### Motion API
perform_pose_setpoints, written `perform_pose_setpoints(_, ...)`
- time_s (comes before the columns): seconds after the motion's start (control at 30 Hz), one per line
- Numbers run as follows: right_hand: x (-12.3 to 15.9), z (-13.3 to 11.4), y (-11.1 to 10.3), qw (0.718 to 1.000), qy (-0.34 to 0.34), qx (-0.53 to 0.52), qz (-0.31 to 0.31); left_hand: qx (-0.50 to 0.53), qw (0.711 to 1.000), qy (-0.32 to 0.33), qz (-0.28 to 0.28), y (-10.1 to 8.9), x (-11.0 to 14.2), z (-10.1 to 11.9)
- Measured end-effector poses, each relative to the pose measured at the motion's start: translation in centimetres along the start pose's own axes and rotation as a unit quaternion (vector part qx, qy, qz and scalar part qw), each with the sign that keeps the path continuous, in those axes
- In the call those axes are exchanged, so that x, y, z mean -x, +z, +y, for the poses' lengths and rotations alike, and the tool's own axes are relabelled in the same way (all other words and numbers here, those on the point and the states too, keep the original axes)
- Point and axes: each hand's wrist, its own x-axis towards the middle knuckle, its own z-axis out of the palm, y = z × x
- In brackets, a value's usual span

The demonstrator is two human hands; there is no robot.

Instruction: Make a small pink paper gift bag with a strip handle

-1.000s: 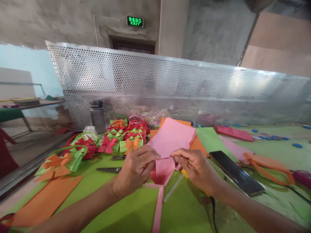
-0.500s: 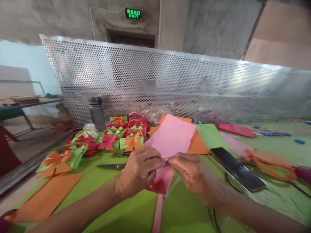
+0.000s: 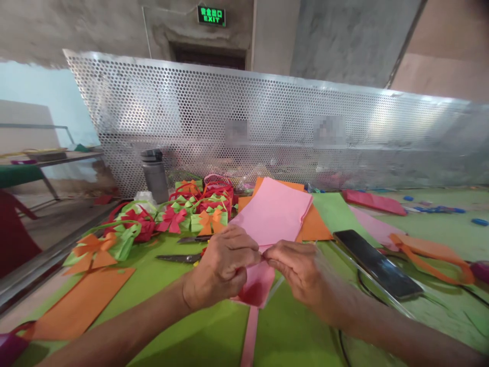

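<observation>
Between my two hands is a small pink felt piece point(image 3: 256, 285), folded into a pocket-like shape with a darker pink inside. My left hand point(image 3: 227, 267) pinches its upper edge from the left. From the right, my right hand point(image 3: 294, 267) pinches the same edge, its fingertips nearly touching the left ones. The fingers hide the exact spot they grip. A narrow pink strip point(image 3: 250, 336) runs from below the piece toward me. Just beyond my hands lies a stack of pink sheets point(image 3: 273, 211) on orange sheets point(image 3: 319, 227).
Scissors point(image 3: 179, 258) lie left of my left hand. Small felt bags with bows point(image 3: 210, 221) crowd the back left beside a grey bottle point(image 3: 155, 176). A phone point(image 3: 376, 265) and an orange strap point(image 3: 431, 260) lie right. Perforated metal point(image 3: 267, 117) closes the table's far side.
My hands have drawn closer together along the pink piece's upper edge, and its opening shows less. My right hand has turned inward. The view has tilted down slightly.
</observation>
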Motion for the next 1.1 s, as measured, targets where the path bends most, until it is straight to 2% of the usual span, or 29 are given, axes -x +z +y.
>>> perform_pose_setpoints(0.33, -0.7, 0.3, -0.8, 0.996, 0.053, -0.072, 0.0, 0.0, 1.0, -0.002, 0.025, -0.2, -0.2, 0.0)
perform_pose_setpoints(0.57, -0.6, 0.3, -0.7, 0.997, 0.053, -0.057, 0.012, 0.001, 1.0, 0.003, 0.019, -0.2, -0.4, 0.0)
perform_pose_setpoints(0.67, -0.7, 0.5, -0.7, 0.997, 0.053, -0.051, 0.011, 0.0, 1.0, 0.006, -0.01, -0.5, -0.5, -0.3)
perform_pose_setpoints(0.83, -0.7, 0.9, -0.8, 0.996, 0.062, -0.066, -0.002, -0.001, 0.995, -0.001, -0.098, -1.3, -0.8, -0.6)
perform_pose_setpoints(1.1, -0.9, 1.6, -0.7, 0.989, 0.093, -0.113, -0.025, 0.006, 0.989, -0.029, -0.144, -1.4, -0.7, -0.6)
